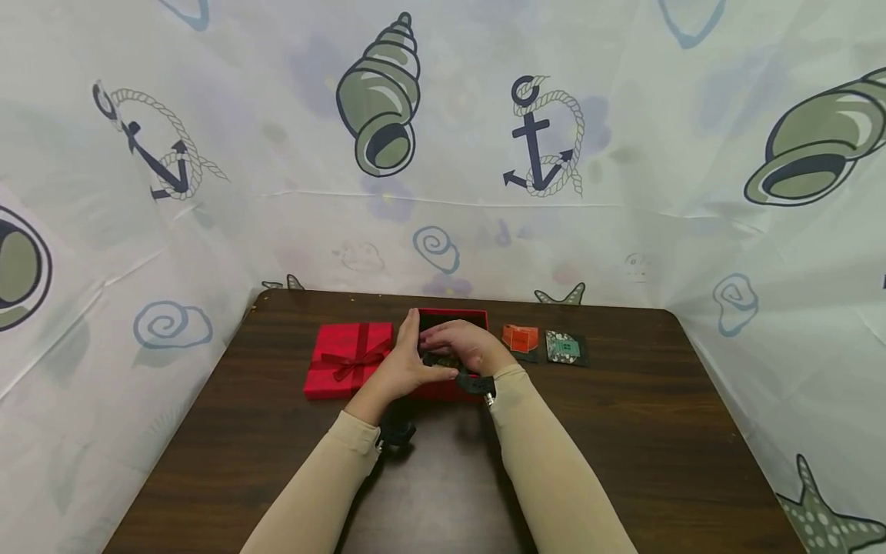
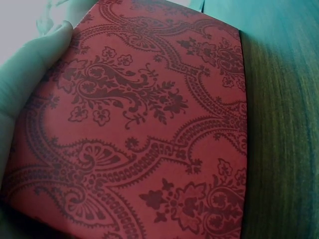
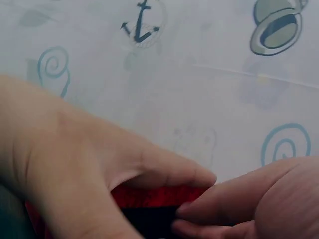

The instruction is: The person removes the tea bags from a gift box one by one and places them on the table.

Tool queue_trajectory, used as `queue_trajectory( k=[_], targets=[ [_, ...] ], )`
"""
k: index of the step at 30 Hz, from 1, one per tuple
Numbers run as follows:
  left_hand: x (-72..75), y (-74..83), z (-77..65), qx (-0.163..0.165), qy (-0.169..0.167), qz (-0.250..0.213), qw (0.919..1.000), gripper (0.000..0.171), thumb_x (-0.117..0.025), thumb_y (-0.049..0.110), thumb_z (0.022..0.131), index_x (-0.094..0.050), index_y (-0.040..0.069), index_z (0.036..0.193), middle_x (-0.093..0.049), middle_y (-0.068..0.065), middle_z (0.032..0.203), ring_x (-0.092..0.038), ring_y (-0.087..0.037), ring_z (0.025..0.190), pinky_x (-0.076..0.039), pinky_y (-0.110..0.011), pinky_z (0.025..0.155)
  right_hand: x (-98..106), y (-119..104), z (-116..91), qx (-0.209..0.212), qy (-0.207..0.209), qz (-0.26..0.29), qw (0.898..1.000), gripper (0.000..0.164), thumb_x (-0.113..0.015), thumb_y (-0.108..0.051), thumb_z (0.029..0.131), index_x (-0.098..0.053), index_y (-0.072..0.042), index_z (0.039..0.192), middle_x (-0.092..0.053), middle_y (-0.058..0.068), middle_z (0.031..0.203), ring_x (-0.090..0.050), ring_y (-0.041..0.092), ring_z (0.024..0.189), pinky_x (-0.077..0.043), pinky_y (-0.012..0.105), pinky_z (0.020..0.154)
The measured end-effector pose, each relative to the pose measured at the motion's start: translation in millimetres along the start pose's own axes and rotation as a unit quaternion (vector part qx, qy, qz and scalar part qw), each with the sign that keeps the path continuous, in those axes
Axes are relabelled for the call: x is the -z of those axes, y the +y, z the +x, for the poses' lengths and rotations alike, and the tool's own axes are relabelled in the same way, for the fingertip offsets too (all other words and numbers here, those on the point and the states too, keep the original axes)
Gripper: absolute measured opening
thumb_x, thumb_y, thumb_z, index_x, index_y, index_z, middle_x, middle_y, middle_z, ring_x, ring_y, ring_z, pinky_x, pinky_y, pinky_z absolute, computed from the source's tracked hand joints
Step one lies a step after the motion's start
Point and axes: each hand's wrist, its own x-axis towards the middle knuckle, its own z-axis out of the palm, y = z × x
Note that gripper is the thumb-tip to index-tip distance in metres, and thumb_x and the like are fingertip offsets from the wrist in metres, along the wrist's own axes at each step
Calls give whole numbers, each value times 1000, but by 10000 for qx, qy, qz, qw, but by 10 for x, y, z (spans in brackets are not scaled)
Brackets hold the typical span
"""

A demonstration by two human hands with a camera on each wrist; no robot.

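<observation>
A red box (image 1: 443, 391) with a dark patterned print stands uncovered, its dark inside partly hidden by both hands. My left hand (image 1: 404, 365) lies at the box's left side, fingers stretched towards the back and thumb reaching over the front. In the left wrist view, the thumb (image 2: 50, 50) rests along the edge of the patterned wall (image 2: 149, 124). My right hand (image 1: 474, 346) reaches over the box from the right, its fingers bent down into the opening. Something dark and yellowish shows between the hands; its kind is unclear, and whether the right fingers hold it is hidden.
Left of the box lies a red lid (image 1: 339, 377) with a ribbon bow. To the right are two small flat packets, one orange (image 1: 521, 338) and one dark with a green label (image 1: 565, 348). The brown table (image 1: 644, 431) meets a printed cloth backdrop (image 1: 457, 161).
</observation>
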Motion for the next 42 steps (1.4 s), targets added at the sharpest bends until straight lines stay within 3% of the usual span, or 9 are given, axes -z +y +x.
queue_trajectory(
  k=[2,5,7,12,16,21,30,37,42],
  targets=[
    [4,2,-1,5,-14,-7,10000,146,-96,49,82,12,21,176,16,-1,184,4,-37,172,-30,-66,131,-8,-1,-6,50,-14,-377,9993,40,-61,-2,105,-66,2,145,-70,20,145,-68,22,96,-61,32,85],
    [6,-4,7,-21,-25,-18,10000,147,-96,52,82,14,23,175,17,1,184,2,-37,172,-35,-63,129,-24,-4,-29,99,-8,-847,9964,47,-55,9,98,-68,2,142,-72,23,139,-47,15,67,-48,26,61],
    [5,-14,13,-24,-21,-18,10000,148,-96,53,81,15,26,175,17,2,184,3,-35,172,-36,-62,129,-40,-2,-45,108,115,-1163,9931,47,-53,11,96,-70,1,138,-73,22,132,-40,14,60,-44,25,56],
    [-4,-48,22,-2,-37,-44,10000,149,-96,55,80,16,28,174,18,2,184,7,-33,172,-37,-62,129,-90,36,-62,84,613,-1722,9831,36,-56,7,100,-75,-2,129,-72,14,115,-48,15,62,-46,26,54],
    [-15,-47,22,67,-51,116,9999,149,-95,59,79,15,28,175,18,2,184,5,-35,172,-35,-65,129,-106,49,-71,335,1106,-1632,9798,39,-58,8,99,-75,-7,131,-71,13,122,-57,21,81,-51,30,66],
    [-14,-26,21,95,29,242,9997,148,-95,58,79,13,27,175,14,-1,185,2,-36,172,-27,-69,131,-108,35,-76,820,1653,-1133,9763,35,-61,3,104,-74,-9,134,-68,12,137,-61,31,119,-55,43,101],
    [1,-3,15,133,47,177,9997,149,-96,54,79,13,23,176,13,-3,185,2,-36,172,-27,-68,131,-120,23,-62,1142,2318,-786,9628,14,-67,-15,109,-73,-10,120,-65,8,118,-58,25,100,-50,34,84],
    [2,-10,28,118,102,223,9996,149,-96,55,78,12,25,176,10,-5,185,-4,-37,171,-29,-66,131,-122,37,-41,1256,2438,-744,9588,20,-64,-22,112,-69,-14,130,-62,11,129,-58,31,113,-51,46,101],
    [-2,-20,40,49,96,220,9997,149,-97,53,78,11,23,176,10,-5,185,-6,-38,171,-32,-65,130,-100,34,-71,1405,2124,-240,9667,34,-51,-28,114,-62,-12,143,-54,10,149,-52,33,132,-45,53,117]
  ],
)
